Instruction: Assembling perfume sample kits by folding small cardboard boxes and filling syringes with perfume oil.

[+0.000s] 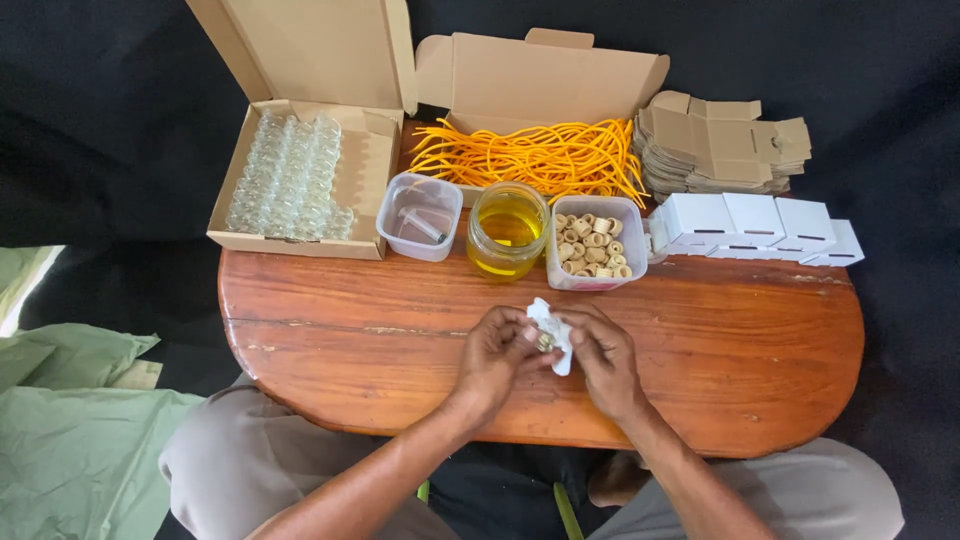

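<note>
My left hand (497, 352) and my right hand (603, 357) meet over the near middle of the wooden table (760, 340). Between them they hold a small white cloth or tissue (555, 335) wrapped around a small glassy object (545, 343), most of which is hidden. Both hands have their fingers closed on this bundle.
Along the far edge stand an open cardboard box of small glass bottles (290, 180), a clear tub (420, 215), a jar of yellow liquid (508, 230), a tub of cork stoppers (594, 243), a box of orange cords (535, 158), flat cardboard blanks (720, 145) and small white boxes (760, 225).
</note>
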